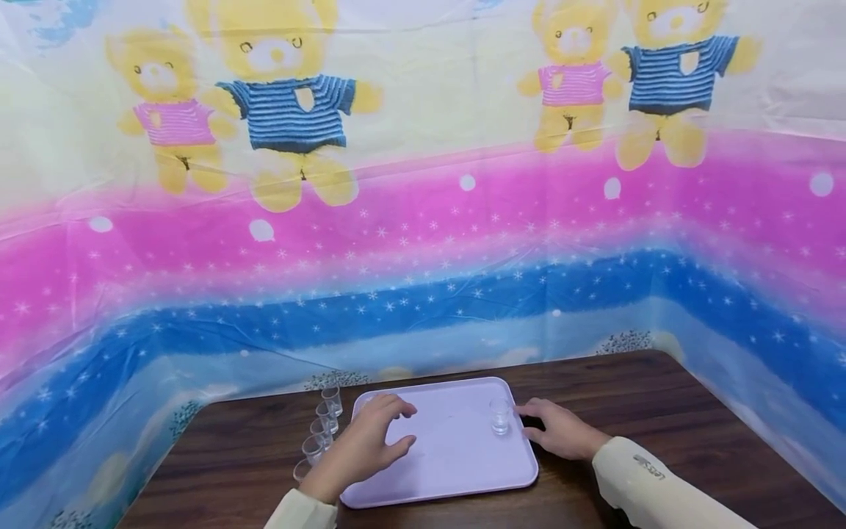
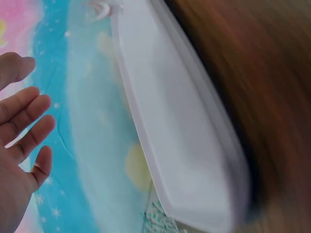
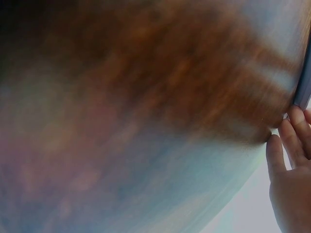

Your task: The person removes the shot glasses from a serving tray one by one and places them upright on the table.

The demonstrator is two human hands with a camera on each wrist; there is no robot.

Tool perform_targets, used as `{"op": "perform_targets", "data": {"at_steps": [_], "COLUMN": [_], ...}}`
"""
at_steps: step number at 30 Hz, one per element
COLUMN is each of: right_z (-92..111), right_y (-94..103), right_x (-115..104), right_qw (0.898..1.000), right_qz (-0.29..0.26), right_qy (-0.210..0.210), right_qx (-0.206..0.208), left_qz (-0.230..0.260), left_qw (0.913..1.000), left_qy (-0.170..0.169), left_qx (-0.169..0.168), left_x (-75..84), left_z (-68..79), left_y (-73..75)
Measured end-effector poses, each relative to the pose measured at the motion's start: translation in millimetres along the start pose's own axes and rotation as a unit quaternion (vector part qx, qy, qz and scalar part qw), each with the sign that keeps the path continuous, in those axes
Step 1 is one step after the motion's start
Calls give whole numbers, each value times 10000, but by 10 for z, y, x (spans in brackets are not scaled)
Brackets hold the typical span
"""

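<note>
A pale lavender tray (image 1: 449,463) lies on the dark wooden table. Near its right edge stands a small clear cup (image 1: 500,420). My right hand (image 1: 562,430) is just right of that cup, at the tray's edge, with thumb and fingers apart and nothing between them. In the right wrist view, the fingers (image 3: 274,155) of this hand show beside the tray's side. Over the left part of the tray is my left hand (image 1: 373,441), its thumb and fingers spread apart. The left wrist view shows its fingers (image 2: 31,111) loosely bent and holding nothing.
Several clear cups (image 1: 324,427) stand in a row along the tray's left side, partly hidden by the left hand and wrist. Behind the table (image 1: 615,382) hangs a printed cloth (image 1: 423,308) with bears, which also wraps round both sides.
</note>
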State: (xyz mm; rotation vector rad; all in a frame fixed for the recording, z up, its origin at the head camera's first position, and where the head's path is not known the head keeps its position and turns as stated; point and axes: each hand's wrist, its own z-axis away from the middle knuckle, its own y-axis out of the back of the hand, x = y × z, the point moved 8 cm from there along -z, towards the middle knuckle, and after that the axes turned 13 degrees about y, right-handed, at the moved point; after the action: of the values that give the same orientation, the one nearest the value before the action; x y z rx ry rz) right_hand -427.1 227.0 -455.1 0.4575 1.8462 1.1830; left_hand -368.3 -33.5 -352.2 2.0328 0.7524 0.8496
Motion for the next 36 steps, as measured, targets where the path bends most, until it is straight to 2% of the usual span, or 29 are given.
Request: {"op": "perform_targets", "data": {"at_steps": [5,12,18,24,30,36], "right_z": [8,31,49,64,47,28], "right_y": [16,51,76,103,75,58], "right_x": [10,18,18,-11,-23,-65], "right_qw": [10000,10000,10000,9999,9997,9995], "right_qz": [26,22,20,-7,117,72], "right_qy": [-17,-11,-5,82,202,300], "right_qx": [7,-10,8,84,84,72], "left_qz": [257,512,646,717,544,395], "left_qw": [9996,9985,9961,9917,9914,9891], "left_qy": [-111,7,254,583,721,996], "left_qx": [-2,-192,-539,-896,-946,-1010], "left_x": [180,366,477,537,538,465], "left_z": [-158,-357,-513,-643,-728,-767], "left_y": [-78,-288,-529,-789,-961,-1065]}}
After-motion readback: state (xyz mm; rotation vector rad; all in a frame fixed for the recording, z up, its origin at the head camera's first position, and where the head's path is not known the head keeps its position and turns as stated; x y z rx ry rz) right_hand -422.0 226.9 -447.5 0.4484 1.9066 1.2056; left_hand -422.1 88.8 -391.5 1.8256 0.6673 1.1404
